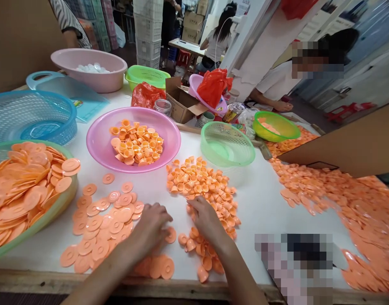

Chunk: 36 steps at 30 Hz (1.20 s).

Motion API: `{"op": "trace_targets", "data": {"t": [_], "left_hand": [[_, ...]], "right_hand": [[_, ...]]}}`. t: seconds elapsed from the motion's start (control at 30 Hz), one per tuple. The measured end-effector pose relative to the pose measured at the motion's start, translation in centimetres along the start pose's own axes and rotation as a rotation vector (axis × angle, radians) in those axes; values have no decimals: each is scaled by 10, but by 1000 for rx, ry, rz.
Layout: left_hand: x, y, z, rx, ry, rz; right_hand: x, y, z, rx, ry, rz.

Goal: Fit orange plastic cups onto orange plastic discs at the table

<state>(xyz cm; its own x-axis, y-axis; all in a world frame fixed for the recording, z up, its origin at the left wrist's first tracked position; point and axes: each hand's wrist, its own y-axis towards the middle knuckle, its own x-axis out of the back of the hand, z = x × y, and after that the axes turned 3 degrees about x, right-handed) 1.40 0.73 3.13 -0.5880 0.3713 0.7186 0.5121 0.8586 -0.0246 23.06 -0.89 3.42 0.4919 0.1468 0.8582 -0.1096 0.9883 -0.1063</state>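
My left hand point(151, 226) rests knuckles up on the right edge of a spread of flat orange discs point(107, 220), its fingers curled down onto them. My right hand point(205, 218) lies palm down on a heap of small orange cups point(201, 182), fingers bent into the pile. What either hand pinches is hidden under the fingers. A pink bowl point(99, 144) behind the piles holds more of the orange cups.
A green bowl point(59, 203) heaped with discs sits at left, a blue basket point(32, 116) behind it. An empty green basket point(228, 146) stands right of centre. Loose orange discs point(340, 203) cover the right side. Another person point(277, 84) sits at the far right.
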Motion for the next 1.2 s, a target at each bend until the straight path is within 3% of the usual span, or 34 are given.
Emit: {"op": "trace_targets", "data": {"t": [0.07,0.13,0.3,0.67,0.9,1.03,1.2], "left_hand": [[-30,-10,0,-21,79,68],[-40,-10,0,9,116,28],[-29,5,9,120,117,-122],[-34,8,16,189,42,-153],[-34,7,17,168,38,-169],[-36,7,19,160,24,-177],[-34,8,18,173,29,-185]], "right_hand": [[3,-3,0,15,-5,40],[5,-5,3,15,-26,65],[1,-2,8,31,-73,23],[-1,4,7,-70,208,-54],[-7,11,9,49,123,-69],[-14,19,23,-87,171,-182],[-20,22,31,-204,204,-96]]}}
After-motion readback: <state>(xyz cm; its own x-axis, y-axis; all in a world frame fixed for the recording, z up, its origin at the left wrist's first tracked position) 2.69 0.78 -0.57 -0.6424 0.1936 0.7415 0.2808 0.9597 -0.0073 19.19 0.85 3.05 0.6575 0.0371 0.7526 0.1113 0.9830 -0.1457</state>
